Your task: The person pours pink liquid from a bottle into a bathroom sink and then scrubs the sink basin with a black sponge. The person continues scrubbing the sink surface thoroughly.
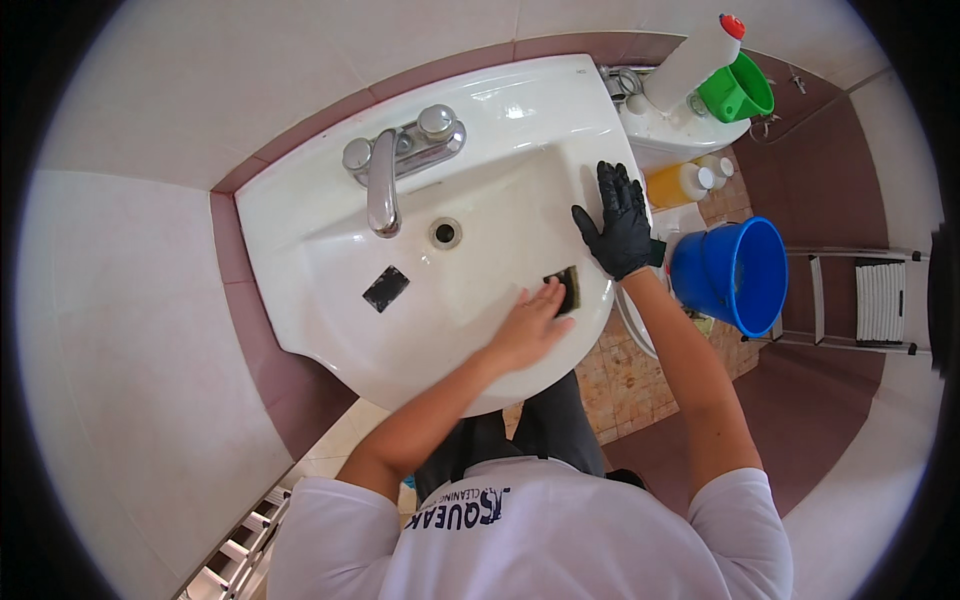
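My bare left hand (pixel 528 328) is over the right side of the white sink basin (pixel 330 250). Its fingertips and thumb close on a dark scouring sponge (pixel 570 288) with a tan-green edge, partly covered by the fingers. My right hand (pixel 620 225), in a black glove, lies flat along the basin's right rim. Its fingers point away from me, the thumb stands apart, and it holds nothing. A small black rectangular pad (pixel 386 289) lies on the basin's left slope, apart from both hands. Between it and the sponge, farther back, is the drain (pixel 445 233).
A chrome two-knob faucet (pixel 383 185) reaches over the basin. Right of the sink are a white spray bottle (pixel 690 65), a green container (pixel 738 90), a yellow bottle (pixel 678 185) and a blue bucket (pixel 735 275). A folding ladder (pixel 815 300) stands farther right.
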The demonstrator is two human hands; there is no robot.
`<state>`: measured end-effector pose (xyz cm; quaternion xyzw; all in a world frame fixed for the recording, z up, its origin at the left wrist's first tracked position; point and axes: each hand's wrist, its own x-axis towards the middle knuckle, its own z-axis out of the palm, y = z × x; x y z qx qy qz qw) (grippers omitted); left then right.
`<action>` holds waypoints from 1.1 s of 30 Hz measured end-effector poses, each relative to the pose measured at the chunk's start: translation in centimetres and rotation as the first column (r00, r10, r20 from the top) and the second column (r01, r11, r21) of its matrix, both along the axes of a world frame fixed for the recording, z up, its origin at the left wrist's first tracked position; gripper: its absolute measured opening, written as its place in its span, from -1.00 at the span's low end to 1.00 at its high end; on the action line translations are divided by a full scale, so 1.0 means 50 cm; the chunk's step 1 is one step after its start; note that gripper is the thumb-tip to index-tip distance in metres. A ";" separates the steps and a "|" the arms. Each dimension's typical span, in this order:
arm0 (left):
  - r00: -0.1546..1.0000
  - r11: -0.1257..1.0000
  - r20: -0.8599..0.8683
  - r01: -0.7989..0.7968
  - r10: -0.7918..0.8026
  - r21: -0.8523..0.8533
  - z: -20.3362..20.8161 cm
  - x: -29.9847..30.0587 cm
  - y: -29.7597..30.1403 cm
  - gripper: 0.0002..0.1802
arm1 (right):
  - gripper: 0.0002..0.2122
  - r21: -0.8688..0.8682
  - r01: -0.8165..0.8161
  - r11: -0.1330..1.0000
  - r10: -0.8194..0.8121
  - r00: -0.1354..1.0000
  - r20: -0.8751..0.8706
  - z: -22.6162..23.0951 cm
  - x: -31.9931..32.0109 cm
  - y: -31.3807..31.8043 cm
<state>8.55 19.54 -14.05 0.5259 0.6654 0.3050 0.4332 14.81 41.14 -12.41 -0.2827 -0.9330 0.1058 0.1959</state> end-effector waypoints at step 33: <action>0.928 0.992 -0.350 0.116 -0.128 -0.056 -0.077 -0.069 0.002 -0.42 | -0.36 0.002 0.016 1.000 -0.016 0.998 -0.065 -0.003 0.002 0.003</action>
